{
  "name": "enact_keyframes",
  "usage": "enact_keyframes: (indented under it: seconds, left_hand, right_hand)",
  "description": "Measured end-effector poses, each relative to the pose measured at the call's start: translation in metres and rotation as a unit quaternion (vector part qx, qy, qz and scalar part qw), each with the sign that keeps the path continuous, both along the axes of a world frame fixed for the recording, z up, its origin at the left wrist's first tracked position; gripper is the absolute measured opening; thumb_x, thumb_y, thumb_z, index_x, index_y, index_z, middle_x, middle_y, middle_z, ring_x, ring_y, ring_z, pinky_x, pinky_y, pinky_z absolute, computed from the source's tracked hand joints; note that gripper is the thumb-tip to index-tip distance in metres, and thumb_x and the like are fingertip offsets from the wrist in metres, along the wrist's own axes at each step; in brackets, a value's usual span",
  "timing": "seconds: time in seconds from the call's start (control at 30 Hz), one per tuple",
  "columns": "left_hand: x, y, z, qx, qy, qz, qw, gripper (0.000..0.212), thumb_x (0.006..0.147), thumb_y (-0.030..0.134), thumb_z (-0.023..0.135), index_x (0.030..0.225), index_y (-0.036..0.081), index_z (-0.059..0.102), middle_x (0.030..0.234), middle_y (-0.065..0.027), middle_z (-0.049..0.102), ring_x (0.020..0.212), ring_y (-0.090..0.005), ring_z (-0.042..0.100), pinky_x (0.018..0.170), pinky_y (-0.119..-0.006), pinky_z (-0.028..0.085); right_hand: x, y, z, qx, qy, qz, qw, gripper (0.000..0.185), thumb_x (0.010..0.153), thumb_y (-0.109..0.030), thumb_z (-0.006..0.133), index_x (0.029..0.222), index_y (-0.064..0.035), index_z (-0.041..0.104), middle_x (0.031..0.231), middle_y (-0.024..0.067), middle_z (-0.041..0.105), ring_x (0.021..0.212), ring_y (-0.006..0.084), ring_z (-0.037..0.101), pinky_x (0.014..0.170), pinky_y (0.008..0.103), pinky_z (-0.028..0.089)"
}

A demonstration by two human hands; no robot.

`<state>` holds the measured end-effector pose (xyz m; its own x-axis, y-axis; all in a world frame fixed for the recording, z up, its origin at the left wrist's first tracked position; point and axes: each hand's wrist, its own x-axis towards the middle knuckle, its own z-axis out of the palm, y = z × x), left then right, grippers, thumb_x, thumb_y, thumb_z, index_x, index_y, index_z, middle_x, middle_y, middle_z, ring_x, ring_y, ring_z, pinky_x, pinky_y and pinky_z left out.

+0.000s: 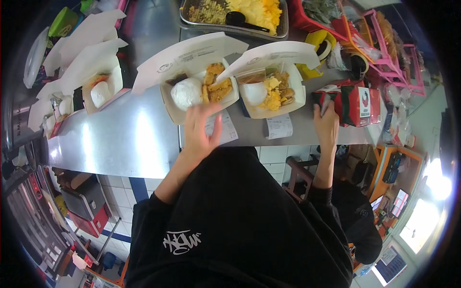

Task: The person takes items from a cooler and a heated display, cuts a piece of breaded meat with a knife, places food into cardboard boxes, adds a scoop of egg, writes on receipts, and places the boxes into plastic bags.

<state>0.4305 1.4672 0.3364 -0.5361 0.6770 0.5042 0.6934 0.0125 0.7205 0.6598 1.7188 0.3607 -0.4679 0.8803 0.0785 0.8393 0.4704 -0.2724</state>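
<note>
My left hand (201, 133), fingers apart and holding nothing, is at the front rim of an open paper food box (175, 116). That box contains a white-wrapped ball (186, 94) and fried chicken pieces (217, 88). A paper receipt (227, 129) lies partly behind the hand. To its right, a second open food box (273, 114) has a white portion (255, 93), yellow crumbled topping (272, 97) and a small clear packet of sauce (252, 76). My right hand (327, 124) grips a small grey object (325, 104), its kind unclear, beside red printed boxes (360, 104).
A metal tray (184, 21) of yellow food with a black scoop (236, 18) stands behind the boxes. More open boxes (104, 90) line the left. Tape in a yellow dispenser (309, 72) and pink baskets (392, 73) are at right. Another person's dark sleeve (363, 230) shows behind me.
</note>
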Motion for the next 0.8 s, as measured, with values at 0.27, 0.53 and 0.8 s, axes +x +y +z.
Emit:
enact_keyframes:
  seconds: [0.27, 0.53, 0.8]
  left_hand:
    - [-0.033, 0.092, 0.013, -0.048, 0.019, 0.038, 0.998, 0.028, 0.083, 0.009, 0.066, 0.108, 0.0, 0.059, 0.092, -0.0159, 0.062, 0.084, -0.034, 0.057, 0.075, -0.044, 0.046]
    - [-0.005, 0.128, -0.013, 0.021, -0.032, 0.171, 0.985, 0.023, 0.095, 0.013, 0.045, 0.104, -0.005, 0.057, 0.08, -0.0219, 0.061, 0.069, -0.0405, 0.058, 0.063, -0.045, 0.044]
    - [0.015, 0.134, 0.014, -0.193, -0.098, 0.123, 0.968, 0.032, 0.095, 0.009, 0.041, 0.123, -0.005, 0.049, 0.097, -0.0289, 0.059, 0.087, -0.0428, 0.058, 0.077, -0.048, 0.046]
  right_hand:
    - [-0.06, 0.034, 0.031, 0.052, 0.145, 0.124, 0.98, 0.033, 0.09, -0.014, 0.058, 0.12, -0.0016, 0.055, 0.104, 0.022, 0.064, 0.088, 0.0421, 0.063, 0.075, 0.045, 0.05]
    - [-0.093, 0.061, 0.01, -0.341, 0.278, 0.178, 0.88, 0.022, 0.095, -0.018, 0.059, 0.107, -0.0001, 0.057, 0.083, 0.0073, 0.055, 0.067, 0.0126, 0.057, 0.06, 0.0269, 0.047]
    - [-0.052, 0.084, 0.013, -0.147, 0.189, 0.242, 0.94, 0.025, 0.1, -0.011, 0.041, 0.115, 0.0017, 0.056, 0.107, 0.0203, 0.064, 0.101, 0.0355, 0.06, 0.089, 0.0401, 0.045]
